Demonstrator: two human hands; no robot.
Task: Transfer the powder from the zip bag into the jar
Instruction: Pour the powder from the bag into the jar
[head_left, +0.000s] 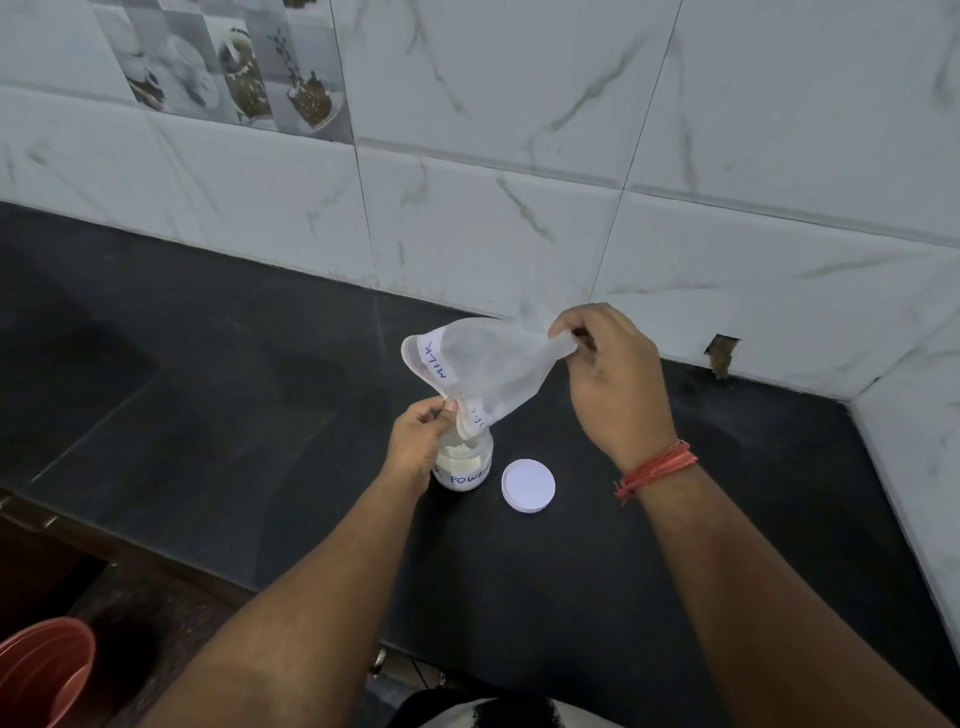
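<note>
Now the zip bag (483, 369) hangs upended over the open jar (464, 465), held between the person's two hands. Its mouth end dips into the jar's opening, while its closed bottom is lifted up toward 2 o'clock from the jar. The left hand (418, 439) sits at 9 o'clock of the jar's neck, thumb and fingers pinched together on the bag's lower rim. The right hand (610, 379) is higher, at 2 o'clock from the jar, with its fingertips (563, 332) clamped on the bag's gathered bottom corner. A red thread band (655, 469) circles that wrist.

The bag looks nearly empty and translucent; a white label on it reads "MILK" in blue. Pale powder (460, 457) lies heaped inside the jar, whose own label shows part of the word "POWDER". The jar stands upright on the black countertop (208, 415). Its white lid (528, 486) lies flat just beside it at 3 o'clock, not touching.

White marble-patterned wall tiles (519, 156) rise behind the counter, and part of an orange bucket (44, 670) shows at 8 o'clock, below the counter's edge.
</note>
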